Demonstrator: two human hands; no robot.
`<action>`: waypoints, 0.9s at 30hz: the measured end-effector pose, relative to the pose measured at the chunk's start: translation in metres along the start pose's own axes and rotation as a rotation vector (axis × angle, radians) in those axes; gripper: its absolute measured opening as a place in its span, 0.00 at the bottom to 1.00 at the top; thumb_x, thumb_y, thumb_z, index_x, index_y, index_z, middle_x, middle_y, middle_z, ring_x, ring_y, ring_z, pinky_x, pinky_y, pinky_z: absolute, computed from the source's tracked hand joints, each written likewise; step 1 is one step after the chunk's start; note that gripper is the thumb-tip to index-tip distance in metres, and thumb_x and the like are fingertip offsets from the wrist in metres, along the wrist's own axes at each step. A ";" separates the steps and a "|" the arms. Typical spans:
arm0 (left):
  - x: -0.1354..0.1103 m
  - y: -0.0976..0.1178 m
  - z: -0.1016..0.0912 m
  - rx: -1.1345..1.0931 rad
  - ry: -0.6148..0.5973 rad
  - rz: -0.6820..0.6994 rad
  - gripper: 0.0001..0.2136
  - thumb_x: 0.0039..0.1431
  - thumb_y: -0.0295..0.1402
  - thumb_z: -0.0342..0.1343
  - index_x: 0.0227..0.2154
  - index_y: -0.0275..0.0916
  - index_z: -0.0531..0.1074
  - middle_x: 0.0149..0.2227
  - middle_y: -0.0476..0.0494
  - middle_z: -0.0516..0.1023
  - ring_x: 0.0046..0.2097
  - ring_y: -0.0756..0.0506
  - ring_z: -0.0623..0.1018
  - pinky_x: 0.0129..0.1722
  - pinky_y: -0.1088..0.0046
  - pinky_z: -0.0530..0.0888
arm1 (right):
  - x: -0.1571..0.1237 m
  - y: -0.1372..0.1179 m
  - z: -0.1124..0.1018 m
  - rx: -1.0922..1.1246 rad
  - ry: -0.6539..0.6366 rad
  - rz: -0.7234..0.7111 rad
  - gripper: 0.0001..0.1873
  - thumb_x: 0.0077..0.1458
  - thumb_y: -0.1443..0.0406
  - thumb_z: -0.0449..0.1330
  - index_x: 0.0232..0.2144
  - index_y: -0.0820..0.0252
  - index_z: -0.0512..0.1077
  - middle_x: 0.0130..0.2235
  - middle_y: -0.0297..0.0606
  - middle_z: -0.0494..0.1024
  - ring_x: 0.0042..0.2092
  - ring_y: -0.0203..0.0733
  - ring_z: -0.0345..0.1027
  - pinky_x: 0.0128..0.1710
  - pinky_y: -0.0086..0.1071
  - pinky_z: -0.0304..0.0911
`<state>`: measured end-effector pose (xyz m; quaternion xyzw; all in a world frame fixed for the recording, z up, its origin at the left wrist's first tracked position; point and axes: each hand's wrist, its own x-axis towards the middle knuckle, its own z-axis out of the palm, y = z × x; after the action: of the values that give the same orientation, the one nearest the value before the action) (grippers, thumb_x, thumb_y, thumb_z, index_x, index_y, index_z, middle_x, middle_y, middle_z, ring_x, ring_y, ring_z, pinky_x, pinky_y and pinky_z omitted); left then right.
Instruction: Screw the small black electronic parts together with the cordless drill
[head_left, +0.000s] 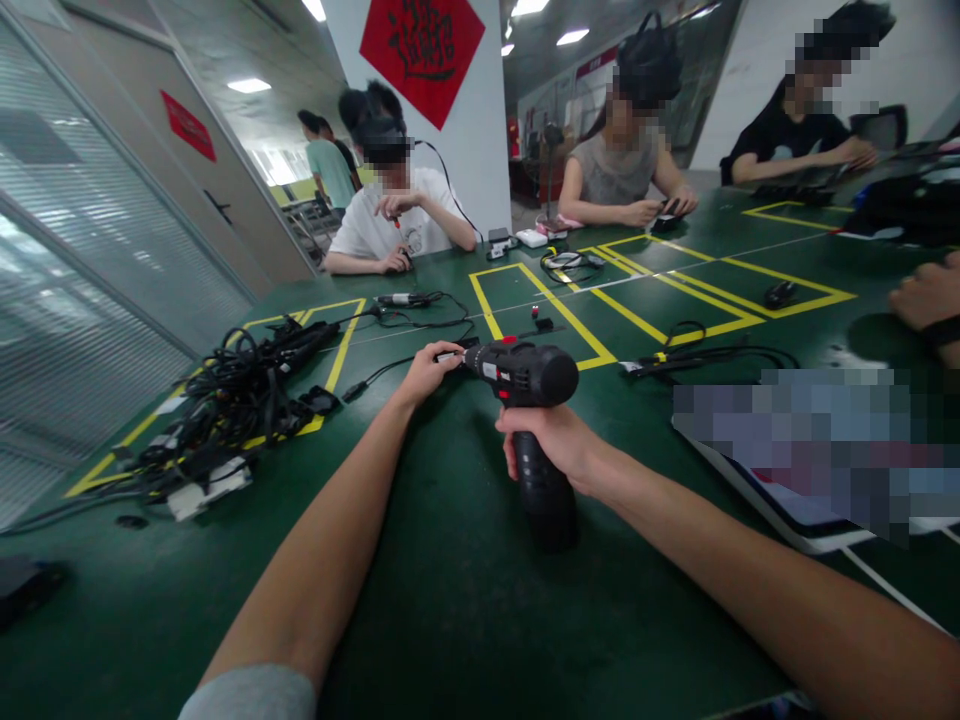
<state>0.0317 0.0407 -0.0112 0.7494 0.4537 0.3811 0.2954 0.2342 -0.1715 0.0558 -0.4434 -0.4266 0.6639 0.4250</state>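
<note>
My right hand [553, 438] wraps the grip of a black-and-red cordless power drill [529, 372], upright over the green tabletop [450, 590]. My left hand [429, 374], fingers bent, is at the bit end by a small black white-marked part [449, 357]; can't tell if gripped. Tangled black cables [259, 385] left.

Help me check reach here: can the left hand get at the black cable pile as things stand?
Likely yes: the cable pile lies left of the left hand, with little but a cable connector between. The hand would have to leave the tip of the drill, held in the right hand.
</note>
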 end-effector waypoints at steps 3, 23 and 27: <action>0.000 0.000 0.000 0.000 0.003 0.001 0.15 0.49 0.39 0.60 0.40 0.39 0.79 0.46 0.43 0.79 0.50 0.41 0.74 0.57 0.61 0.67 | -0.002 -0.003 0.001 -0.001 0.007 0.010 0.03 0.44 0.66 0.60 0.23 0.60 0.69 0.17 0.34 0.71 0.19 0.40 0.66 0.23 0.34 0.61; -0.003 0.005 0.000 0.018 0.012 -0.017 0.14 0.49 0.38 0.60 0.39 0.40 0.79 0.45 0.44 0.79 0.49 0.41 0.75 0.57 0.62 0.67 | -0.003 -0.003 0.001 -0.026 0.006 0.026 0.03 0.45 0.66 0.60 0.24 0.61 0.70 0.17 0.35 0.72 0.19 0.40 0.66 0.24 0.34 0.61; -0.003 0.004 0.000 0.014 -0.008 -0.052 0.17 0.46 0.36 0.61 0.42 0.39 0.78 0.44 0.44 0.79 0.45 0.43 0.75 0.52 0.64 0.70 | -0.003 -0.003 0.000 -0.006 0.006 0.030 0.03 0.45 0.66 0.60 0.24 0.61 0.70 0.17 0.35 0.72 0.19 0.40 0.66 0.24 0.34 0.62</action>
<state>0.0323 0.0365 -0.0089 0.7410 0.4747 0.3669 0.3018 0.2352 -0.1733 0.0594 -0.4528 -0.4206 0.6677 0.4151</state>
